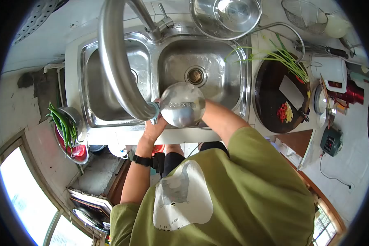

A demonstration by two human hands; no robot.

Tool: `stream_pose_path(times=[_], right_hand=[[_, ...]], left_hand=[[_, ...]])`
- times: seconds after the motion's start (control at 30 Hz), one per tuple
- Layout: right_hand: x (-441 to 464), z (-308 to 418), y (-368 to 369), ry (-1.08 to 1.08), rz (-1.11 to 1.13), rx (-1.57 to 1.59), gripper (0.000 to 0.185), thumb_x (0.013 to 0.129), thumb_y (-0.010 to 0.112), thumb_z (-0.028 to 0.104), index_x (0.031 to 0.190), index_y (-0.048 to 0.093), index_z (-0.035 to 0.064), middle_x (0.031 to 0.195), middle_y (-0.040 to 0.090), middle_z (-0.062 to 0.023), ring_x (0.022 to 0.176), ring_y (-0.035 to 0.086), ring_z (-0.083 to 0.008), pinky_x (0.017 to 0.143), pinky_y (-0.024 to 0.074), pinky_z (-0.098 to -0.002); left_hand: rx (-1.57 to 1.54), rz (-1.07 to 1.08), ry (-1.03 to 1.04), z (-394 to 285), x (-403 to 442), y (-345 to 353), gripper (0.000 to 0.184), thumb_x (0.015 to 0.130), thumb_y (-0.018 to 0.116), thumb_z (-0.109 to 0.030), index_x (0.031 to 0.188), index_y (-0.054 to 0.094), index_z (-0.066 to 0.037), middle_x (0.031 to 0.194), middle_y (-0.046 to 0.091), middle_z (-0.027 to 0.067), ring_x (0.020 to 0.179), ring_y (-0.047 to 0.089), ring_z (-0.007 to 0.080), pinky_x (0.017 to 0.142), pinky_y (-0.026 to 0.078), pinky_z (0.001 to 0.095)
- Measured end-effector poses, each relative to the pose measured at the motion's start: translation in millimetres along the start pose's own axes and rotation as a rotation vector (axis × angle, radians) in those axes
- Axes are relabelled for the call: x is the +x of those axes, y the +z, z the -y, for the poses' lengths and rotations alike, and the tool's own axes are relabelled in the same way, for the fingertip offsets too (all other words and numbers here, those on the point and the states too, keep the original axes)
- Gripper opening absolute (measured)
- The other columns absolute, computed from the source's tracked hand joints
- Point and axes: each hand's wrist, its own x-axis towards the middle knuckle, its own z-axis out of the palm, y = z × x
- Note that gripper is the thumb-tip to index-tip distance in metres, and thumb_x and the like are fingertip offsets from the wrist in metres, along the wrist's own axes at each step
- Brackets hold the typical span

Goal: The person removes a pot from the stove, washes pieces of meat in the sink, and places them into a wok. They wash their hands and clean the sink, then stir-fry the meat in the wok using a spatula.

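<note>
Metal bowl [183, 105] hovers at the sink's [247, 98] near edge, left hand [155, 129] beside it, grip unclear, right hand hidden, as chopped red pepper [281, 112] sits ready near uncut scallions [289, 62].

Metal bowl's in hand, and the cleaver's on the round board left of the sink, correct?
Wrong side: the head view shows the round board right of the sink. The cleaver does lie on it, and the metal bowl is in hand.

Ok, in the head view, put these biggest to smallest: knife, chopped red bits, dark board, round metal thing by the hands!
1. Dark board
2. Round metal thing
3. Knife
4. Chopped red bits
</note>
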Motion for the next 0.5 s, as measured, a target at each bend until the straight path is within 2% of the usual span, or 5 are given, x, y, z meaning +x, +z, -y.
stream_pose_path(times=[0.1,0.17,0.3,0.37,0.5], right_hand=[[75,-87,-3,0.187,-0.220,-0.738,0.034,0.097,0.058,0.024,0.122,0.066,0.0031,0.115,0.069,-0.0279,0.101,0.071,-0.0386,0.079,0.0598,-0.0487],[77,-88,-57,0.132,-0.529,-0.884,0.017,0.097,0.057,0.018,0.095,0.067,0.0045,0.091,0.072,-0.0218,0.089,0.073,-0.0367,0.068,0.0572,-0.0518],[-27,-119,-130,0.341,-0.407,-0.729,0.020,0.098,0.059,0.020,0.104,0.069,0.0041,0.095,0.072,-0.0193,0.094,0.072,-0.0353,0.076,0.0577,-0.0514],[-56,-207,-97,0.190,0.052,-1.131,0.020,0.095,0.063,0.021,0.102,0.075,0.0066,0.105,0.074,-0.0187,0.101,0.072,-0.0369,0.082,0.0570,-0.0517],[-59,-77,-49,0.564,0.366,-0.769,0.034,0.085,0.064,0.023,0.112,0.078,0.0080,0.120,0.073,-0.0186,0.105,0.072,-0.0334,0.084,0.0564,-0.0486]], left_hand=[[0.172,-0.024,0.042,28,-4,8,0.047,0.094,0.068,-0.012,0.137,0.054,0.001,0.121,0.068,0.0195,0.102,0.070,0.0306,0.085,0.056,0.0422],[0.381,-0.001,0.060,26,-11,7,0.046,0.093,0.068,-0.013,0.136,0.057,0.000,0.121,0.068,0.0220,0.105,0.070,0.0358,0.088,0.055,0.0452],[0.088,-0.059,-0.040,-13,3,-6,0.029,0.092,0.068,-0.019,0.113,0.069,0.000,0.096,0.071,0.0186,0.089,0.069,0.0344,0.079,0.054,0.0435],[-0.097,-0.134,-0.092,-18,9,-2,0.023,0.092,0.070,-0.020,0.100,0.072,0.002,0.078,0.070,0.0134,0.072,0.068,0.0254,0.069,0.054,0.0381],[-0.126,-0.091,-0.181,-43,17,-14,0.026,0.096,0.070,-0.022,0.096,0.068,0.003,0.074,0.067,0.0110,0.066,0.063,0.0199,0.065,0.051,0.0357]])
